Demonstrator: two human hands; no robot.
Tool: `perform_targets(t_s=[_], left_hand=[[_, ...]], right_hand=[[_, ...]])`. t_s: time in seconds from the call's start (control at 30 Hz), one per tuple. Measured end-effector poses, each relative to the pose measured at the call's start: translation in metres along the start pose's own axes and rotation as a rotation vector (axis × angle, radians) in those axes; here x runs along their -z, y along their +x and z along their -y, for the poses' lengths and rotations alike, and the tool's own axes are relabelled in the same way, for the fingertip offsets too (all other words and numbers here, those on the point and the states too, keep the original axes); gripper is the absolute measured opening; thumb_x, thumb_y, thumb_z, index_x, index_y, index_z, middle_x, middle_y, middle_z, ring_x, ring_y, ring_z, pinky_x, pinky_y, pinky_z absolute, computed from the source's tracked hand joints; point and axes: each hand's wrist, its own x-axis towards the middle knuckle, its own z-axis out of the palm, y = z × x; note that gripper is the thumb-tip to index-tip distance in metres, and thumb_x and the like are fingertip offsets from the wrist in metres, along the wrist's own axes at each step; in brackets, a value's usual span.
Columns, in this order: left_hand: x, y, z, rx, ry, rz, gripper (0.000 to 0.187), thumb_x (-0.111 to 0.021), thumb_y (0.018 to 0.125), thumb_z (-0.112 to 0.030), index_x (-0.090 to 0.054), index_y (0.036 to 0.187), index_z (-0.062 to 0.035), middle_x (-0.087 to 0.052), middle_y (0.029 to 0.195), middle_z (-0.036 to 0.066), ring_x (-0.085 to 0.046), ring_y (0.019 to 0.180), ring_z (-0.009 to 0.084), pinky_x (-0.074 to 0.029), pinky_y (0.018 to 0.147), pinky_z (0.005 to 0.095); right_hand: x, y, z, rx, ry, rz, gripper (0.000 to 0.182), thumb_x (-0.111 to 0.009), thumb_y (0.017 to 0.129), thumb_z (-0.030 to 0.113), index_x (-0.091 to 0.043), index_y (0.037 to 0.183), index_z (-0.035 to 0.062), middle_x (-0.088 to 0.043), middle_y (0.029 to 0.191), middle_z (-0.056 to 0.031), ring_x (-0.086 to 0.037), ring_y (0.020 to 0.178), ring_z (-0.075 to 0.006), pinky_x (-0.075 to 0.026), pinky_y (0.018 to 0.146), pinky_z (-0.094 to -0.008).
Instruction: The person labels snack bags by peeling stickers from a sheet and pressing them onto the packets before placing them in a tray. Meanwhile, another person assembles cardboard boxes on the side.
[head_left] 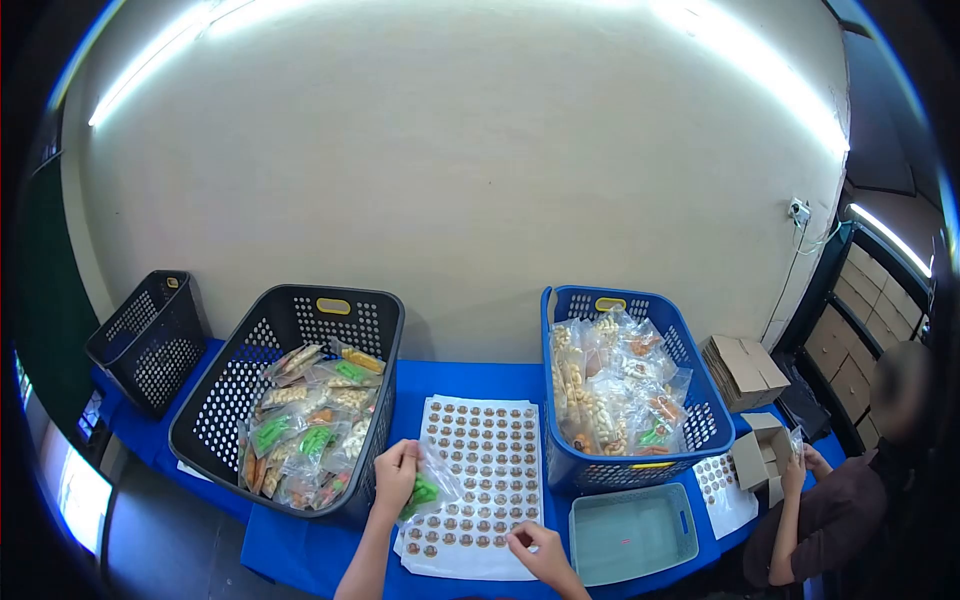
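Observation:
Pinched in my left hand [396, 478] is a clear plastic bag [428, 487] with green pieces inside, over the left side of a white sheet of round stickers [486, 450]. My right hand [537, 549] is at the lower right of that sheet, its fingers drawn together; anything between them is too small to make out. To the left, a black basket [225, 385] holds several filled bags [315, 437]. A blue basket [640, 468] on the right holds more filled bags [610, 385].
A pale green tray [632, 535] lies right of my right hand. Farther right are another sticker sheet [725, 490], an open carton [760, 455], cardboard [745, 370] and a co-worker [830, 520] holding a small packet. Another black basket [150, 340] stands far left on the blue-covered table [425, 378].

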Motion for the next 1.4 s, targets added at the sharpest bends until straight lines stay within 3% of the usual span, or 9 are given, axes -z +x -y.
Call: perform_targets(t_s=[0.17, 0.23, 0.3, 0.57, 0.7, 0.83, 1.07, 1.23, 1.4], left_hand=[[-0.034, -0.033, 0.036, 0.363, -0.022, 0.626, 0.024, -0.047, 0.087, -0.020, -0.060, 0.094, -0.0015, -0.059, 0.074, 0.002, -0.048, 0.053, 0.0055, -0.040, 0.048, 0.0206], [-0.046, -0.050, 0.047, 0.229, -0.101, 0.928, 0.029, -0.047, 0.087, -0.022, -0.056, 0.106, -0.0021, -0.060, 0.090, 0.005, -0.053, 0.082, 0.0098, -0.043, 0.071, 0.0249], [-0.049, -0.053, 0.045, 0.203, -0.130, 1.075, 0.031, -0.047, 0.088, -0.026, -0.055, 0.106, -0.0014, -0.059, 0.095, 0.007, -0.052, 0.088, 0.0117, -0.042, 0.076, 0.0269], [-0.021, -0.045, -0.002, -0.128, 0.067, 0.757, 0.031, -0.049, 0.088, -0.029, -0.056, 0.107, -0.0048, -0.059, 0.097, 0.007, -0.054, 0.092, 0.0162, -0.043, 0.081, 0.0313], [-0.044, -0.056, 0.006, -0.372, 0.117, 0.481, 0.018, -0.052, 0.085, -0.020, -0.056, 0.085, -0.0027, -0.056, 0.080, 0.009, -0.053, 0.079, 0.0257, -0.041, 0.076, 0.0355], [-0.045, -0.065, 0.004, -0.198, 0.042, 0.344, 0.014, -0.053, 0.082, -0.016, -0.053, 0.078, -0.0027, -0.053, 0.074, 0.008, -0.052, 0.069, 0.0250, -0.037, 0.072, 0.0349], [-0.036, -0.047, -0.017, -0.291, 0.174, 0.058, 0.011, -0.058, 0.077, -0.009, -0.056, 0.070, -0.0021, -0.056, 0.067, 0.008, -0.053, 0.064, 0.0238, -0.039, 0.063, 0.0313], [-0.033, -0.033, -0.011, -0.267, 0.177, 0.034, 0.011, -0.058, 0.078, -0.010, -0.057, 0.070, -0.0026, -0.057, 0.067, 0.009, -0.055, 0.065, 0.0243, -0.040, 0.061, 0.0314], [-0.004, -0.006, 0.013, -0.019, -0.288, -0.169, 0.027, -0.041, 0.092, -0.020, -0.046, 0.071, -0.0046, -0.043, 0.063, -0.001, -0.041, 0.057, 0.0088, -0.035, 0.056, 0.0205]], right_hand=[[0.005, 0.017, 0.047, 0.346, -0.430, -0.142, 0.031, -0.070, 0.070, 0.020, -0.058, 0.098, 0.0113, -0.057, 0.093, -0.0100, -0.053, 0.086, -0.0189, -0.034, 0.084, -0.0331], [-0.001, 0.017, 0.034, 0.426, -0.430, 0.011, 0.020, -0.067, 0.073, 0.021, -0.060, 0.090, 0.0134, -0.059, 0.089, -0.0046, -0.052, 0.089, -0.0159, -0.025, 0.088, -0.0355], [-0.006, 0.017, 0.024, 0.436, -0.306, 0.143, 0.014, -0.065, 0.074, 0.019, -0.061, 0.086, 0.0137, -0.060, 0.086, -0.0022, -0.053, 0.087, -0.0135, -0.026, 0.086, -0.0350], [0.004, 0.025, 0.004, 0.194, -0.213, -0.112, 0.010, -0.062, 0.074, 0.009, -0.056, 0.074, 0.0009, -0.055, 0.066, -0.0087, -0.053, 0.058, -0.0204, -0.039, 0.054, -0.0296], [-0.019, 0.031, 0.019, 0.223, -0.105, -0.100, 0.012, -0.061, 0.074, 0.006, -0.053, 0.070, -0.0010, -0.052, 0.061, -0.0107, -0.052, 0.054, -0.0209, -0.040, 0.052, -0.0290], [-0.037, 0.025, 0.018, 0.057, 0.043, -0.146, 0.012, -0.060, 0.076, 0.007, -0.053, 0.072, -0.0019, -0.055, 0.065, -0.0095, -0.054, 0.058, -0.0161, -0.042, 0.055, -0.0271], [-0.033, 0.019, 0.023, 0.063, 0.038, -0.092, 0.017, -0.061, 0.077, 0.011, -0.051, 0.072, -0.0025, -0.058, 0.070, -0.0136, -0.058, 0.063, -0.0206, -0.045, 0.057, -0.0312], [-0.031, 0.015, 0.014, -0.030, 0.205, -0.032, 0.012, -0.058, 0.080, 0.007, -0.053, 0.074, -0.0020, -0.058, 0.068, -0.0085, -0.058, 0.061, -0.0134, -0.045, 0.057, -0.0245], [-0.014, 0.004, -0.025, -0.193, 0.370, -0.070, 0.012, -0.055, 0.083, 0.008, -0.055, 0.075, -0.0009, -0.056, 0.066, -0.0029, -0.055, 0.061, -0.0091, -0.045, 0.059, -0.0220]])
